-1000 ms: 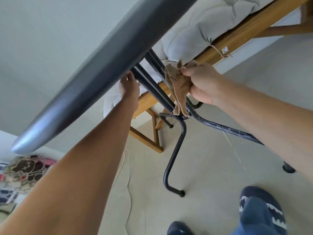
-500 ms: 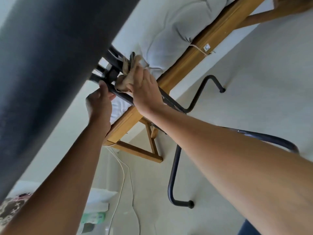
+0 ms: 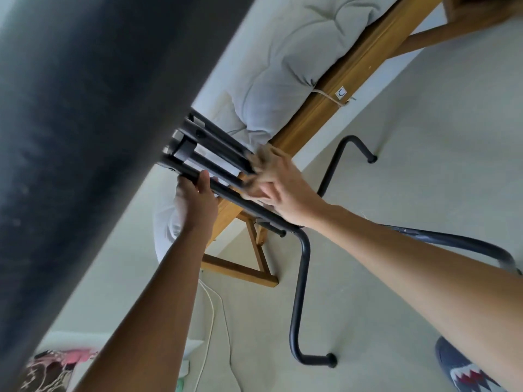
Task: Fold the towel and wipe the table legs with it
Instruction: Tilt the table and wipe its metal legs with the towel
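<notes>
Under the dark tabletop (image 3: 85, 123), which fills the upper left of the view, a bundle of black metal table legs (image 3: 215, 154) runs out from beneath its edge toward the floor. The left hand (image 3: 195, 199) reaches up to the nearest tube just below that edge, with its thumb curled over the tube and the fingers wrapped behind it, so it grips the leg. A little further down the same bundle, the right hand (image 3: 280, 190) holds the towel (image 3: 261, 162) (a small tan cloth, bunched up and blurred) against the legs. Its fingers seem to be curled round the cloth and the tube together, though the blur makes the exact hold hard to read. The towel shows only as a crumpled lump above and around the knuckles, touching the tubes. Below the right wrist one leg bends down and ends in a foot (image 3: 331, 360) resting on the pale floor (image 3: 396, 193). Another curved leg rises behind the right forearm. Beyond the legs stands a wooden bench (image 3: 353, 69) with a grey cushion (image 3: 297, 52) on it. A white cable (image 3: 210, 312) trails across the floor near the left forearm, and a slipper (image 3: 461, 369) with a toothed pattern sits at the lower right corner of the view.
</notes>
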Action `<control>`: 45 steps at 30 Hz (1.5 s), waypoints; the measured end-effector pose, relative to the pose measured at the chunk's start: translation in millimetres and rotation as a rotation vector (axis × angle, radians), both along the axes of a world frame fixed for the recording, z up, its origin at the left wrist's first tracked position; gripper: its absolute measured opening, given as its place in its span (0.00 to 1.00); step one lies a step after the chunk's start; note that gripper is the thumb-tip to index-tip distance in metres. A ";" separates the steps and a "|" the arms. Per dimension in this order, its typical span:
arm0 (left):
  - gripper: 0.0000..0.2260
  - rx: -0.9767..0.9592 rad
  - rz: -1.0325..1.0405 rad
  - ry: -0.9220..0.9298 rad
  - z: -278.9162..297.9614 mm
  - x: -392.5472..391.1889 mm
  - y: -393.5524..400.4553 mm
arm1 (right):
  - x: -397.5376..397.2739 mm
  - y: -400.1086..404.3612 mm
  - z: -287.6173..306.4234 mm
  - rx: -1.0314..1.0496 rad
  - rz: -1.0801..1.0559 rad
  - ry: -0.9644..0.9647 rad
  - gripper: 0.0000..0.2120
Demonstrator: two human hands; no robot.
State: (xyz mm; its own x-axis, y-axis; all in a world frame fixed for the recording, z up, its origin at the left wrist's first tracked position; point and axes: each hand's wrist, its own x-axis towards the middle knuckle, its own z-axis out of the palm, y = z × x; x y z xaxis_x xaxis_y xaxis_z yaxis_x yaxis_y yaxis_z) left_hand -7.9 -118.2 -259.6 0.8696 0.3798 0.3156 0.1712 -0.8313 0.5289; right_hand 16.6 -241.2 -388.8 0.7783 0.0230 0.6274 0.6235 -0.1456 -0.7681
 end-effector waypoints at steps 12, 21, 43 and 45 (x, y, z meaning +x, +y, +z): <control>0.14 -0.129 -0.041 0.043 -14.7 11.5 5.9 | 11.1 34.0 -25.7 0.124 -0.143 0.089 0.25; 0.16 -0.094 -0.067 0.030 -19.4 14.0 12.4 | -17.6 -15.0 -129.7 -0.402 -0.108 0.469 0.22; 0.15 -0.132 -0.102 0.002 -23.1 14.6 15.1 | -54.8 -57.4 -182.1 -1.082 -0.518 0.478 0.17; 0.15 -0.147 -0.096 -0.004 -23.4 16.0 15.5 | -71.4 -82.0 -190.1 -1.066 -0.581 0.531 0.12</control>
State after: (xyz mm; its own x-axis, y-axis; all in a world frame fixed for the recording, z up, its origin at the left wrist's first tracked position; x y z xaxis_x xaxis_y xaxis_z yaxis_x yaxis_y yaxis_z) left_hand 8.2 -102.7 -283.0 0.9031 0.3372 0.2659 0.0925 -0.7574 0.6464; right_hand -54.8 -323.2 -578.9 0.9861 -0.1066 0.1277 -0.0733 -0.9676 -0.2418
